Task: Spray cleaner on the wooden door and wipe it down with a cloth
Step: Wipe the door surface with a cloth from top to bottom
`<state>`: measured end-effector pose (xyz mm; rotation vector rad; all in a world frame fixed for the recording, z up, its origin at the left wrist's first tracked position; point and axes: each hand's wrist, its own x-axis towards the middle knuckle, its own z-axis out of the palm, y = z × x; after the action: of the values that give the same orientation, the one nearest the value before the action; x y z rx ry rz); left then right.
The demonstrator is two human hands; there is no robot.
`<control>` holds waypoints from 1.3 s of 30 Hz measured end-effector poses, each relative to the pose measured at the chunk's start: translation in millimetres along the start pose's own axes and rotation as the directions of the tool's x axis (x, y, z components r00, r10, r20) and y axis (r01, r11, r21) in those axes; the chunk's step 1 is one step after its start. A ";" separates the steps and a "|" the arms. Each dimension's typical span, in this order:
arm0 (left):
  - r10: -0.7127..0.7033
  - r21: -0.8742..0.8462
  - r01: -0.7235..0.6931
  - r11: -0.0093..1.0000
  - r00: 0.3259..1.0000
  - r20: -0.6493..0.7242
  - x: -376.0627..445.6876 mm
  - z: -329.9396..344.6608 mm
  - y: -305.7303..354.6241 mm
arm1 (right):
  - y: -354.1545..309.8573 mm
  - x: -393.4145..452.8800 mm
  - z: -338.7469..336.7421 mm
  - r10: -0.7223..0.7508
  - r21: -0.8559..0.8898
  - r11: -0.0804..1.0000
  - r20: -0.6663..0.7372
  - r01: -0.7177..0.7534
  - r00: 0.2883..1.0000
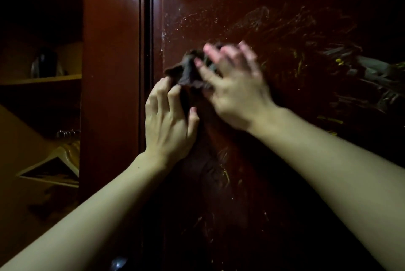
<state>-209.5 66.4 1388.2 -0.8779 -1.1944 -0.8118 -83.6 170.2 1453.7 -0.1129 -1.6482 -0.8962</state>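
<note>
A dark reddish wooden door point(285, 18) fills the middle and right of the head view, with pale wet streaks and droplets on its glossy face. A dark crumpled cloth point(188, 69) lies against the door near its left edge. My left hand point(168, 121) pinches the cloth's lower end with curled fingers. My right hand point(232, 86), blurred, holds the cloth's upper right part, fingers spread and bent over it. No spray bottle shows.
A narrower wooden panel point(111, 73) stands left of a vertical groove. Further left is an open cupboard with a shelf point(41, 79) bearing a dark object point(47, 62), and wooden hangers point(59, 161) below. The scene is dim.
</note>
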 end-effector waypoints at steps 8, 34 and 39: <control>-0.048 -0.160 0.062 0.985 0.995 0.092 2.7 -3.3 -2.2 | 16.3 33.5 -17.5 0.332 0.182 0.921 0.100 -0.345 0.938; -0.113 -0.171 0.115 0.979 0.993 0.020 2.1 -2.9 0.0 | 25.4 96.6 -9.5 0.410 0.060 0.908 0.069 -0.414 0.909; -0.132 -0.208 0.127 0.970 0.991 -0.010 1.5 -1.7 -1.3 | -25.2 86.5 -5.5 -0.080 0.132 0.989 0.166 0.059 0.983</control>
<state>-209.7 64.3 1389.6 -0.9637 -1.1698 -1.0648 -118.3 115.9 1517.0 -0.0458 -1.8752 -0.8508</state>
